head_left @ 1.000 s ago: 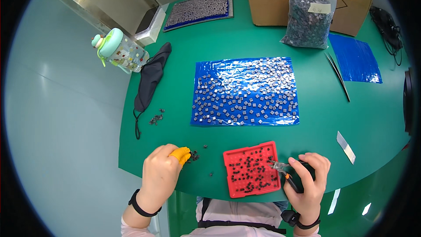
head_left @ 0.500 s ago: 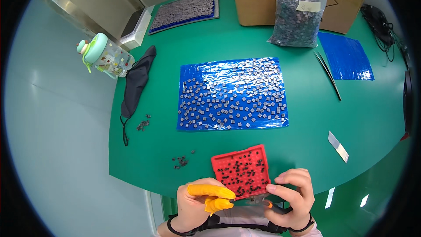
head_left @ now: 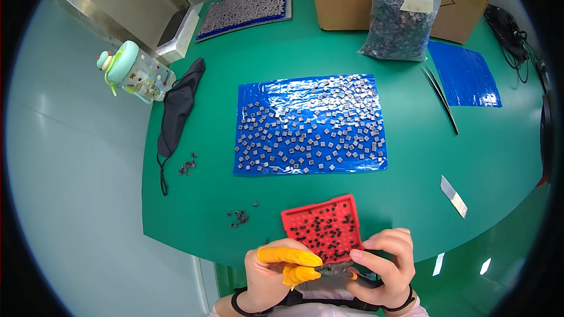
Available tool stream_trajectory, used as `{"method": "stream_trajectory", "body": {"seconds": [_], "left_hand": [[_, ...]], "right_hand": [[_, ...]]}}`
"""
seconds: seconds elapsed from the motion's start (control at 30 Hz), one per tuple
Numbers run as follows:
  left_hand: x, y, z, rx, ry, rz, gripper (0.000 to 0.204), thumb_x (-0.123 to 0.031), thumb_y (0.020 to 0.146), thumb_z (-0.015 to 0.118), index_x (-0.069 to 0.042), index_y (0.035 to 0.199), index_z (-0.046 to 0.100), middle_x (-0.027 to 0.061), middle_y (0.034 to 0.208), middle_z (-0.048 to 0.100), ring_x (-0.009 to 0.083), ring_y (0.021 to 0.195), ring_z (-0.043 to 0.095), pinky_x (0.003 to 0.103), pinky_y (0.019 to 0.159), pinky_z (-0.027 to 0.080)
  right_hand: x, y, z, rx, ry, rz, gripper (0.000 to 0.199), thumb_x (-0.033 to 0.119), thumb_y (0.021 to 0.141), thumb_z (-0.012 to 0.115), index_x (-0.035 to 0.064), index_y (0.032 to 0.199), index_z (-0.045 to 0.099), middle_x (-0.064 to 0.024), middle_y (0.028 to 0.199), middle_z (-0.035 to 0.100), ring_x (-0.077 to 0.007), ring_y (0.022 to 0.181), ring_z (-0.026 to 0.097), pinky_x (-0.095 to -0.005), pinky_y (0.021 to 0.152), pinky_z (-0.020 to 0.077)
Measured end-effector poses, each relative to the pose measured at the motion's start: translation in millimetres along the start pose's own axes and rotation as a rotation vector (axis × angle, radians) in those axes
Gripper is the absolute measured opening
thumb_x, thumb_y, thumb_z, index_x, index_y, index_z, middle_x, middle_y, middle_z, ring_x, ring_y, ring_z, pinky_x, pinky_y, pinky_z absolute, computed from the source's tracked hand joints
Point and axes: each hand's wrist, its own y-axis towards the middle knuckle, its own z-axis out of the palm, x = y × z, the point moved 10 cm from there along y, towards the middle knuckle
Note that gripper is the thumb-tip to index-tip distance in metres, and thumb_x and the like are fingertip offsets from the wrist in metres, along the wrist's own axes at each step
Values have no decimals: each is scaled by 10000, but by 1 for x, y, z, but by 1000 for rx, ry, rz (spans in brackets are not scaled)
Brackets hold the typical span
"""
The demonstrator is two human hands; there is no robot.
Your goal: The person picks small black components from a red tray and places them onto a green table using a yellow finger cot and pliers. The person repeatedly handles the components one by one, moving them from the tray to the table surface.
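Finger covers (head_left: 286, 254): yellow
Tray (head_left: 311, 207) just beyond the fingers (head_left: 379, 263): red, speckled black
Sheet (head_left: 251, 95) farther beyond the fingers: blue, dotted silver-grey
Plier handle (head_left: 365, 282) at right fingers: black, orange
Desk (head_left: 194, 217): green

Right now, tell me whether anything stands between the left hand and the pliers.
Nothing visible: the left hand seems to pinch a small dark piece right by the pliers in the right hand. The red tray lies beyond, not between.

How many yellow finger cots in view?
2, both on the left hand: one yellow, rubbery, sleeve-like finger cot on the upper covered digit, another just below it. More could be hidden among that hand's curled fingers.
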Motion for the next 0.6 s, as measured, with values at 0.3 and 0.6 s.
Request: {"method": "stream_trajectory", "body": {"seconds": [0.3, 0.6], "left_hand": [[-9, 0, -1, -37, 34, 96, 225, 57, 674, 799, 35, 875, 703, 112, 864, 680, 163, 760, 657, 253, 671, 524], [-36, 6, 23, 95, 274, 252, 269, 85, 698, 744, 10, 945, 667, 91, 925, 626, 175, 770, 600, 267, 661, 466]], "right_hand": [[1, -1, 0, -16, -44, -24, 569, 73, 437, 725, 161, 995, 664, -44, 984, 529, -232, 810, 551, -376, 692, 402], [0, -4, -4, -31, -50, -53, 590, 96, 417, 747, 171, 998, 670, -34, 968, 532, -222, 784, 553, -365, 658, 372]]}}
